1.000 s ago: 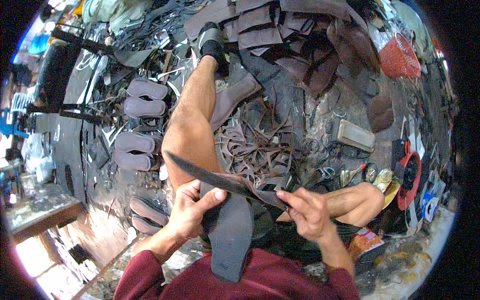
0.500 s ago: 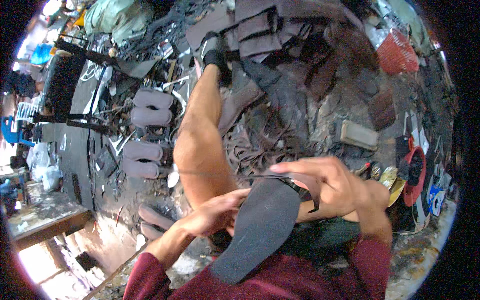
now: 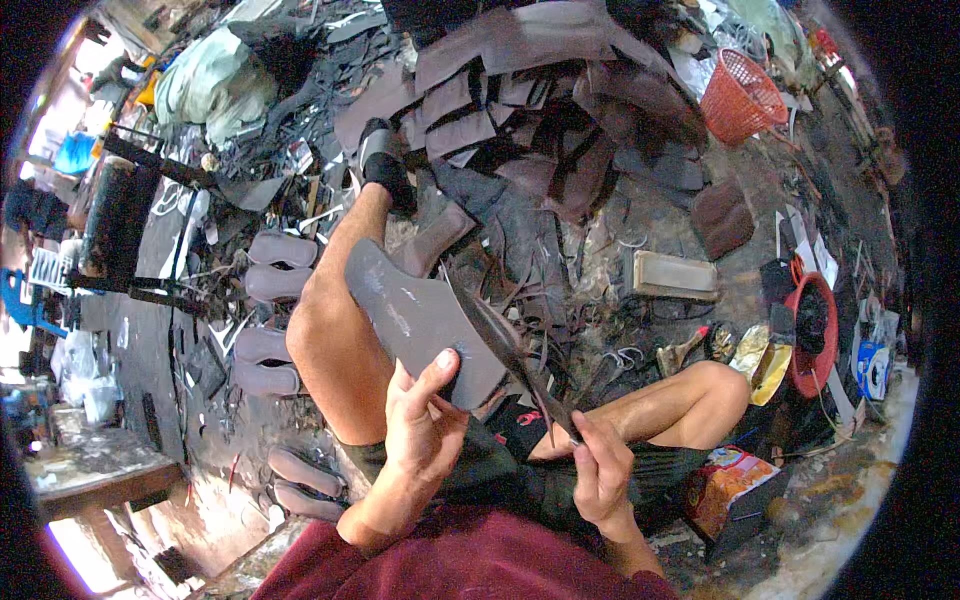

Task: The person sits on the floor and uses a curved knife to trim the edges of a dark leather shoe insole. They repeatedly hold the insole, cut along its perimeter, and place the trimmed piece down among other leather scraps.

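Observation:
In front of my lap, my left hand point(image 3: 425, 425) grips a flat grey shoe sole point(image 3: 410, 310), thumb pressed on its upper face and fingers beneath. Pale scuffs mark that face. A dark, thin curved strip point(image 3: 505, 345) runs along the sole's right edge and narrows toward me. Its near end is pinched between the thumb and fingers of my right hand point(image 3: 603, 470). Whether the strip is still joined to the sole, I cannot tell. My left leg point(image 3: 335, 330) stretches forward under the sole; my right leg point(image 3: 680, 405) is folded to the right.
Paired grey soles point(image 3: 265, 360) lie in a column left of my leg. Brown-grey sheets point(image 3: 520, 50) are heaped at the far side. A red basket point(image 3: 742, 98), a pale block point(image 3: 675, 275) and a red round container point(image 3: 815, 335) stand to the right. Scraps litter the floor.
The sole has swung from close against my body to farther forward, its scuffed face now showing. My right hand has come down nearer me, pinching the dark strip's end. The view has shifted right.

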Tool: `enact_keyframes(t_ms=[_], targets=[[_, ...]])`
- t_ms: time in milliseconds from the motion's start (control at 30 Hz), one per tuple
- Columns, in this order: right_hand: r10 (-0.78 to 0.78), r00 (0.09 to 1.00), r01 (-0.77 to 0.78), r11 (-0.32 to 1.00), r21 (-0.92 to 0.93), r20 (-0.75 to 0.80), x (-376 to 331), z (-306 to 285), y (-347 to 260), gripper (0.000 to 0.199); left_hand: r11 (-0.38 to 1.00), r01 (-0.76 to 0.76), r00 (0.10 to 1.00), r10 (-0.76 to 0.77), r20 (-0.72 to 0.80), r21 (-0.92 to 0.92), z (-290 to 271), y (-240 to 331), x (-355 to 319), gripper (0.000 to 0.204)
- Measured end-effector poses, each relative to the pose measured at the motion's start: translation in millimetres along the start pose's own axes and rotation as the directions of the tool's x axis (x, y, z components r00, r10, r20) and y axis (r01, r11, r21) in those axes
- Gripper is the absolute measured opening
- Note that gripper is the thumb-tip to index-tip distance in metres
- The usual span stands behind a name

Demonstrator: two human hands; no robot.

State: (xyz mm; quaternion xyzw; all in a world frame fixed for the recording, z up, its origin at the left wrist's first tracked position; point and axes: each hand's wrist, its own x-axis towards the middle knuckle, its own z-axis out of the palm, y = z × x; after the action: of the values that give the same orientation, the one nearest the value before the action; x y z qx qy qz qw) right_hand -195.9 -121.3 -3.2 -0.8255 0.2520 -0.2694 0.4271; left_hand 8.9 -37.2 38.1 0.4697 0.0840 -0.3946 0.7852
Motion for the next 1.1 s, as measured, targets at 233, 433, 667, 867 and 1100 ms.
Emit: enact_keyframes(t_ms=[233, 433, 667, 867, 1100], targets=[[0.14, 0.973, -0.116, 0.984, -0.132, 0.185, 6, -20, -9, 0.039, 0.999, 0.044, 0.999, -0.044, 0.026, 0.013, -38, -20, -4, 0.059], [0.065, 0.961, -0.045, 0.996, -0.078, 0.269, 73, 29, -8, 0.035, 0.978, 0.115, 0.993, -0.117, 0.002, 0.175, -58, -24, -10, 0.072], [0.409, 0.902, -0.319, 0.849, 0.421, -0.14, 83, 22, 7, 0.047, 0.553, -0.804, 0.585, 0.667, 0.462, 0.219, -77, -11, 41, 0.019], [0.578, 0.756, -0.616, 0.47, 0.632, 0.307, 99, 47, -14, 0.023, 0.462, -0.821, 0.571, 0.656, 0.494, 0.334, -42, -9, 52, 0.029], [0.54, 0.842, -0.372, 0.557, 0.743, 0.017, 156, 33, -14, 0.021, 0.977, -0.191, 0.971, 0.174, 0.165, 0.098, -43, 7, 16, 0.06]])
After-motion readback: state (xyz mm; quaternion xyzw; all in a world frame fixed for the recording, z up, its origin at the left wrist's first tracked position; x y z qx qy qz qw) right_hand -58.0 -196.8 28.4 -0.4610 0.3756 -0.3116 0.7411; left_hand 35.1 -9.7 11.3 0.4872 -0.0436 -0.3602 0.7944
